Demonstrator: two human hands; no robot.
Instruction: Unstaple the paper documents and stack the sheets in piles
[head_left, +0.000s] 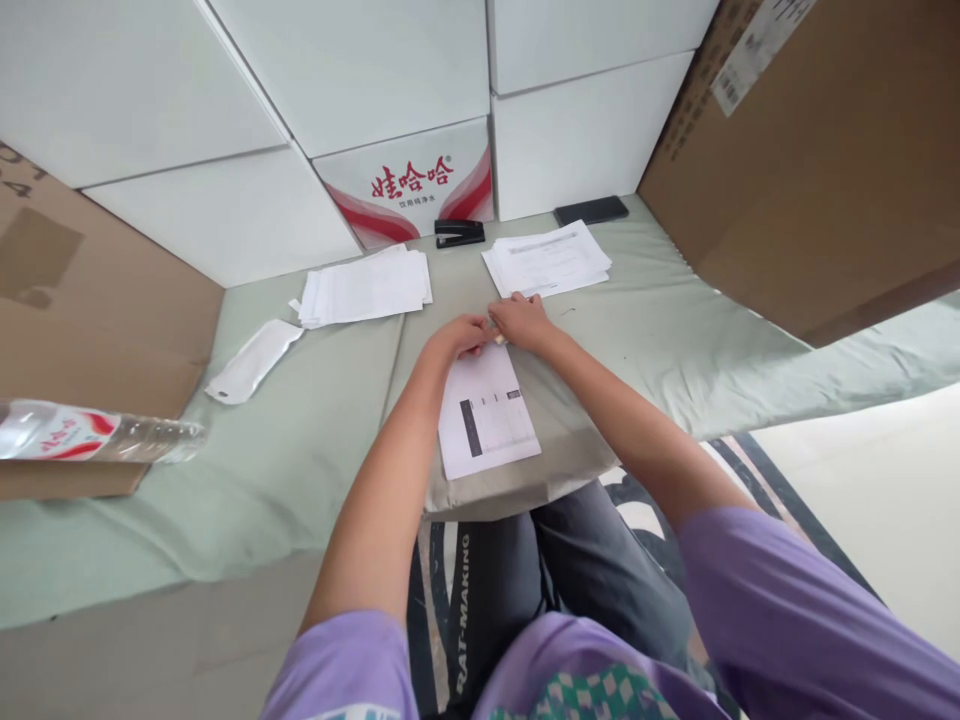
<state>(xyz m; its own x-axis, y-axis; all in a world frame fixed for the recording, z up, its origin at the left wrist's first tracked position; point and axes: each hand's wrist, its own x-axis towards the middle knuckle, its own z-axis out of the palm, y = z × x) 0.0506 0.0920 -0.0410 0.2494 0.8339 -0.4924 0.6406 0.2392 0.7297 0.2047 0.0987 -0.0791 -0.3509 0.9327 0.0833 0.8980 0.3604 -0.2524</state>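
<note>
You sat at the green cloth (300, 440) before the white boxes (360, 70). A printed sheet (486, 420) lay in front of you. Your left hand (461, 335) and right hand (523, 320) pinched its far edge, fingers closed on it. Two paper stacks (367, 287) and a stapler (460, 233) lay beyond.
</note>
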